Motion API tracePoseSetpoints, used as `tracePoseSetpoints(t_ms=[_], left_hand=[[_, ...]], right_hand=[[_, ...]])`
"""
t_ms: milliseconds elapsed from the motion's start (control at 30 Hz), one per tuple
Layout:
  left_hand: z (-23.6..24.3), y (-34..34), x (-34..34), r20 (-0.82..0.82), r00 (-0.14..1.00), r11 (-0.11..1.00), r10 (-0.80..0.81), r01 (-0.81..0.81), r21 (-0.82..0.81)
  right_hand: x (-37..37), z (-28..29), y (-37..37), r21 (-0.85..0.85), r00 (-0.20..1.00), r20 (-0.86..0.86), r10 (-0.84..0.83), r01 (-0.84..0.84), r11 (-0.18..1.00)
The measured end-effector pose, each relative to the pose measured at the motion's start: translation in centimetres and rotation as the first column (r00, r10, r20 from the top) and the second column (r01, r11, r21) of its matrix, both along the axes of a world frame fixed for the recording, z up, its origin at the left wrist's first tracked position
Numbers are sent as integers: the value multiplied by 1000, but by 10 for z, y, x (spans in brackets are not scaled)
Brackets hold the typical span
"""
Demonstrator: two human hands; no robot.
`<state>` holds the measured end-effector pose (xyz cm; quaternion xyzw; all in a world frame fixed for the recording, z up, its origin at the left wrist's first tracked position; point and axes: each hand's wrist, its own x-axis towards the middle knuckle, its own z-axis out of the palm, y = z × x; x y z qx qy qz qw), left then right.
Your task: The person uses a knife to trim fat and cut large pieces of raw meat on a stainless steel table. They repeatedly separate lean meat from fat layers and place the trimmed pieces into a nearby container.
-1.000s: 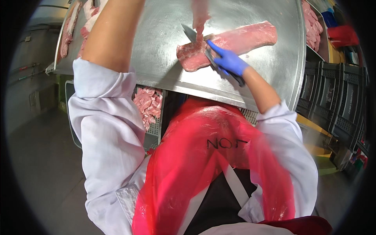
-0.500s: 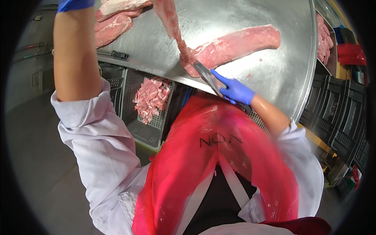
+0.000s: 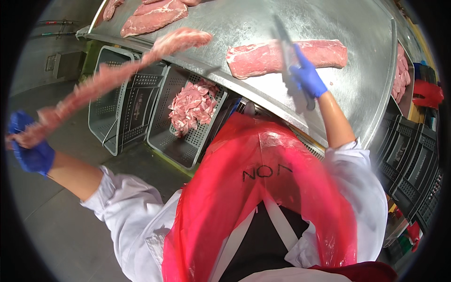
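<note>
My left hand (image 3: 33, 145), in a blue glove, is closed on one end of a long, ragged strip of meat (image 3: 101, 82). The strip stretches up and to the right through the air, blurred, over the crates to the table's front edge. In my blue-gloved right hand (image 3: 308, 77) is a knife (image 3: 282, 35), its blurred blade pointing away from me. Hand and knife are in front of or over a trimmed pink loin (image 3: 251, 58) that lies lengthwise on the steel table (image 3: 235, 21). Whether the blade touches the loin I cannot tell.
Below the table's front edge stands a grey perforated crate (image 3: 157, 129) with meat trimmings (image 3: 192, 105) in it. Another grey crate (image 3: 109, 123) is to its left. More loins (image 3: 155, 19) lie far left. At right are a container of meat (image 3: 401, 75) and black crates (image 3: 406, 155).
My left hand has swung down and left from the far edge, carrying the strip, now apart from the loin. My right hand has raised the knife and moved farther over the table.
</note>
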<state>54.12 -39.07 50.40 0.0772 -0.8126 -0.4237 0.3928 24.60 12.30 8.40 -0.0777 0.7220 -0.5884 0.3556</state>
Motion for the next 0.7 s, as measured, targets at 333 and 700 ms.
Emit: tracePoseSetpoints(t_ms=[333, 700], left_hand=[[-345, 99, -119, 667, 745, 818, -3, 385, -426], [-490, 282, -185, 741, 581, 732, -337, 656, -181]], right_hand=[[-54, -38, 16, 257, 946, -259, -194, 261, 930], [-82, -28, 5, 180, 867, -431, -248, 352, 918]])
